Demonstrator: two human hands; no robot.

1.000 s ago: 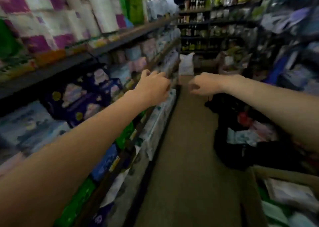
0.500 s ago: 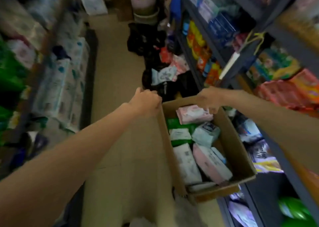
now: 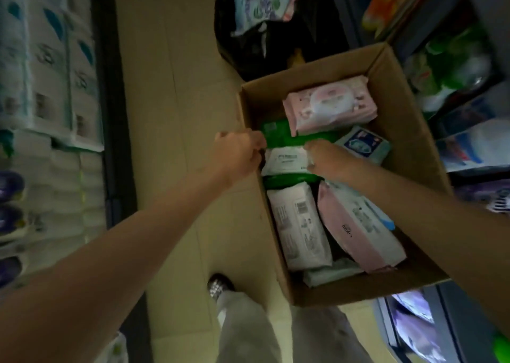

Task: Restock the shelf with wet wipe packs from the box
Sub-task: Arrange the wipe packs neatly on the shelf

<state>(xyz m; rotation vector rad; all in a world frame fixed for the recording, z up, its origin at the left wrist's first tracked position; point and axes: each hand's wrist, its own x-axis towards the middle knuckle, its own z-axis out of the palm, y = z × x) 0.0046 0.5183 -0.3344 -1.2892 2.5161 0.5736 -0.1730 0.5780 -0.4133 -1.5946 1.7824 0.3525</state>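
Both hands reach into the cardboard box (image 3: 392, 67) on the floor: the left hand (image 3: 237, 152) and right hand (image 3: 327, 159) curl onto a white wet wipe pack (image 3: 285, 162). Many packs remain there, so restocking looks far from finished.

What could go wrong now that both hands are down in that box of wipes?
1. Both hands, left and right, close on the white and green pack, which lies partly under the pink pack; pulling it out may tip that one.
2. The box is crammed with slanting packs, so a quick tug could spill some onto the floor.
3. The person's shoe is close to the box; stepping forward could knock it.
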